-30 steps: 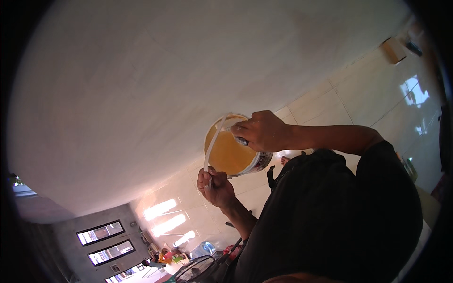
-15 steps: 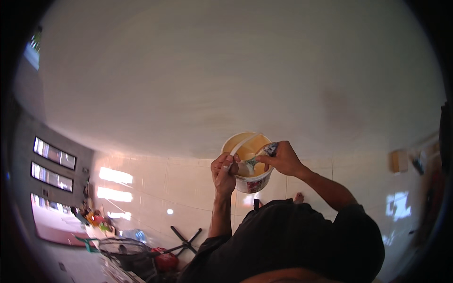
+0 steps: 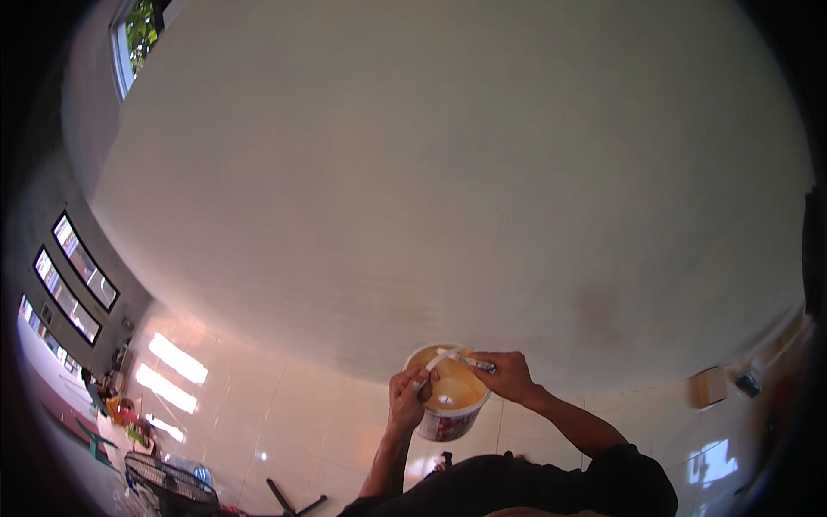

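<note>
A round white bucket (image 3: 445, 428) with dark reddish print on its side hangs in front of me, with cream-coloured paint (image 3: 461, 389) inside. My left hand (image 3: 410, 396) is closed around the bucket's pale strap handle (image 3: 442, 358) at the left rim. At the far right rim, my right hand (image 3: 506, 374) grips a paint-smeared paintbrush (image 3: 482, 364) by its handle. The brush points left across the bucket's opening, its head beside the strap; the bristles are hard to make out.
A broad pale wall (image 3: 413, 189) rises ahead. Light glossy floor tiles (image 3: 336, 422) lie below. To the lower left stand a dark fan (image 3: 168, 478) and a black-legged base (image 3: 293, 501). A cardboard box (image 3: 711, 387) sits by the wall on the right.
The view has tilted up, so bucket and hands sit lower. The paintbrush has gone from pointing down into the bucket to lying across its far rim.
</note>
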{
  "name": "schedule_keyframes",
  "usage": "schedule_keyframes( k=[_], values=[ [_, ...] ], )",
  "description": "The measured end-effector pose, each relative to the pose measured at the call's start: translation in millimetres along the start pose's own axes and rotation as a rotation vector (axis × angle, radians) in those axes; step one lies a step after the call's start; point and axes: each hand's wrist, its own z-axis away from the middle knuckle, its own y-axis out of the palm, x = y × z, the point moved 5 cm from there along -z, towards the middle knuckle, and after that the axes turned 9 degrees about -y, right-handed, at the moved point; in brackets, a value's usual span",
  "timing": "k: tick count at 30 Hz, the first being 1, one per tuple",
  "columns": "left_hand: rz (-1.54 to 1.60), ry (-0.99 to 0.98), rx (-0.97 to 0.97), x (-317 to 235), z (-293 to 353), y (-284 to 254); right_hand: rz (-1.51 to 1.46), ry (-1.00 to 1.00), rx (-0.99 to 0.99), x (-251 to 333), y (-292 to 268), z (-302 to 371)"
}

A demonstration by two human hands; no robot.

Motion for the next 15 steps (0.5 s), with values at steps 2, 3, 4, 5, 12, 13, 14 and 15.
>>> schedule_keyframes(
  k=[2, 3, 4, 5, 12, 13, 14, 15],
  values=[
    [0.013, -0.019, 0.04, -2, 1, 7, 0.106, -0.045, 0.003, 6, -10, 1],
    [0.022, -0.021, 0.062, -6, 2, 8, 0.155, -0.067, 0.012, 10, -12, 0],
    [0.037, -0.035, 0.083, -6, 4, 10, 0.208, -0.102, 0.004, 12, -12, 3],
    [0.052, -0.049, 0.106, -6, 3, 12, 0.264, -0.137, -0.003, 13, -10, 5],
    [0.06, 0.096, 0.098, -6, -2, 12, 0.013, 0.174, -0.056, 23, -25, 1],
    [0.067, 0.108, 0.104, -6, -2, 11, -0.066, 0.26, -0.035, 20, -24, 2],
    [0.074, 0.122, 0.11, -6, -3, 10, -0.216, 0.29, -0.039, 18, -20, 4],
    [0.079, 0.122, 0.103, -7, -4, 9, -0.368, 0.309, -0.043, 16, -15, 4]
  ],
)
